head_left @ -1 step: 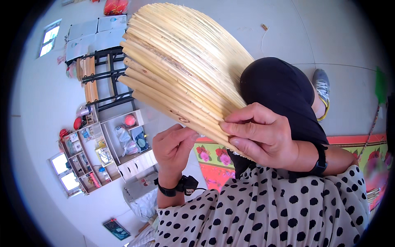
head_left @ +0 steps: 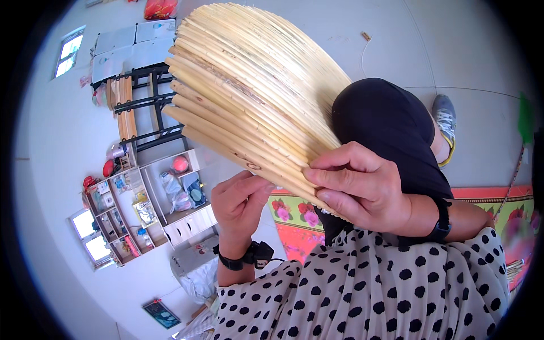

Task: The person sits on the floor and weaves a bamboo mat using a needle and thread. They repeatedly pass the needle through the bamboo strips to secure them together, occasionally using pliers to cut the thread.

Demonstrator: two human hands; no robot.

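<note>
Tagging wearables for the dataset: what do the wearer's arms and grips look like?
Left grip and right grip: bare, no gloves. Left wrist: black band plus boxy black device, thin dark cable beside it. Right wrist: black wristband. Forearms bare; sleeves belong to a pale top with black polka dots. No markings discernible.

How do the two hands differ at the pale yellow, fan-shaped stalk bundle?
The left hand points upward at the edge of the stalk bundle; the right hand points leftward over its face. A boxy black device sits at the left hand's wrist, none at the right hand's. Both wear black wristbands.
</note>
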